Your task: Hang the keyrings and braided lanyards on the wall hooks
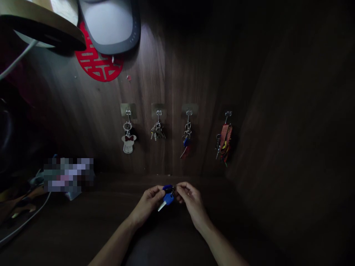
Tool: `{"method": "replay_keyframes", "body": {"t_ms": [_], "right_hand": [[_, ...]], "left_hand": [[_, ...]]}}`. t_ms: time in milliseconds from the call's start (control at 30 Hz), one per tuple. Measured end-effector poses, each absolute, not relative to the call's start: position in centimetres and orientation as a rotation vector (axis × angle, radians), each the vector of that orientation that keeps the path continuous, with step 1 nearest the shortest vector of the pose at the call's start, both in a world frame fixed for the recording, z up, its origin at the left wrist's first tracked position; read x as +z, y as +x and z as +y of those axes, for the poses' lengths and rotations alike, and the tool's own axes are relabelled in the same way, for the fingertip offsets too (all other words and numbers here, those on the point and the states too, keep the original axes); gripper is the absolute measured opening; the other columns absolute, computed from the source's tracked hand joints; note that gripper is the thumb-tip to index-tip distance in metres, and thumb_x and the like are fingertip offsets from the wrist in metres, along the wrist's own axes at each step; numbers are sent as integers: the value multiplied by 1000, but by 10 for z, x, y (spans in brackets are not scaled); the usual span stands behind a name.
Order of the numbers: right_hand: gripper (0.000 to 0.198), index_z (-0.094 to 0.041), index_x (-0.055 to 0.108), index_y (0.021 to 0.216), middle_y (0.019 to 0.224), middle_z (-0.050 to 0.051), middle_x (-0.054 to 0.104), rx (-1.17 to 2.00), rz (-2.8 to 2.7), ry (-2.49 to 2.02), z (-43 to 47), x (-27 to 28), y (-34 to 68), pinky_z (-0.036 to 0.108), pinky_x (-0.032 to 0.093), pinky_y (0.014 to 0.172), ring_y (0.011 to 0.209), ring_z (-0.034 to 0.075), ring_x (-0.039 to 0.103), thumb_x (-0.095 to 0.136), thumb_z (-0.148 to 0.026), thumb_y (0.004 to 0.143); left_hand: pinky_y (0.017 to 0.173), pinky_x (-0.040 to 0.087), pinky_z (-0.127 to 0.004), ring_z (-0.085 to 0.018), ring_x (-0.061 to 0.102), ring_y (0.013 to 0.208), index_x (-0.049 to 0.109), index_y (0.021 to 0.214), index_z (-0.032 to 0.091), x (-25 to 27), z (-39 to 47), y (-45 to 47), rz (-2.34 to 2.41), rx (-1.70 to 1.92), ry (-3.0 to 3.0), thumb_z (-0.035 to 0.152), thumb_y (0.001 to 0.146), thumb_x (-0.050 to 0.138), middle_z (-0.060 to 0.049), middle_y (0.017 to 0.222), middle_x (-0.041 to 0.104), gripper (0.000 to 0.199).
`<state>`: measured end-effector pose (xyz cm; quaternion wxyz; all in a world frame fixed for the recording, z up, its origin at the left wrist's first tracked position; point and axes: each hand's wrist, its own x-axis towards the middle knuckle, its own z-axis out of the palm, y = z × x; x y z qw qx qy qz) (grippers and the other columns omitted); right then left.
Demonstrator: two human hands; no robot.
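Note:
My left hand (148, 203) pinches a dark blue key fob (167, 188) between thumb and fingers. Just below it dangles a blue-headed key (168, 199), its metal blade pointing down and to the left. On the other side, my right hand (193, 203) closes its thumb and fingertips on the small key ring (173, 188) that joins these pieces; its fingers partly hide the ring. Both hands are low in the middle of the head view, over the dark wooden surface (172, 236).
Along the wooden back panel hang a white bear-shaped keychain (128, 146), a bunch of keys (158, 132), keys with blue and red pieces (186, 142) and an orange strap with keys (226, 138). A lamp (111, 26) overhangs the upper left; a white cable (33, 223) runs below.

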<state>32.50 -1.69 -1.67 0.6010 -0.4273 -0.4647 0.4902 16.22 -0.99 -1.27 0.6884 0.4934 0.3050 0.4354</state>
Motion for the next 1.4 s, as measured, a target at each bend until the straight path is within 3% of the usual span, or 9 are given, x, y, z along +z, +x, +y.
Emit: {"method": "replay_keyframes", "body": {"t_ms": [200,367,567,800,1400], "right_hand": [[28,-18,60,86,66,-2,63,1245,-962,-895,-18,-16,328,18,37,50,55,9,53,72,-35,68],[26,-20,61,89,79,0,64,1282,-981,-854,-20,-12,332,18,40,53,68,11,59,72,-29,68],[26,-19,64,89,76,1,64,1192,-1015,-854,-19,-9,336,21,42,55,70,14,60,71,-32,68],[21,-19,68,82,82,3,69,1000,-1228,-897,-19,-10,333,29,49,75,81,18,63,69,-36,70],[14,-21,71,79,75,3,66,493,-1501,-934,-16,9,348,25,50,62,71,16,63,59,-29,78]], "left_hand": [[61,43,-21,-9,55,57,65,77,14,-10,-10,163,675,994,990,39,70,71,0,66,62,27],[75,48,-31,-17,65,71,66,94,11,-10,-9,161,661,975,985,41,74,67,-9,80,70,35],[84,46,-36,-23,67,81,62,106,9,-13,-8,161,612,963,991,41,78,63,-15,92,71,42],[83,46,-35,-22,67,80,62,107,8,-13,-9,161,607,969,978,39,79,63,-15,92,71,42],[82,46,-35,-17,67,72,65,103,12,-9,-11,158,608,991,950,31,75,69,-10,88,71,34]]}}
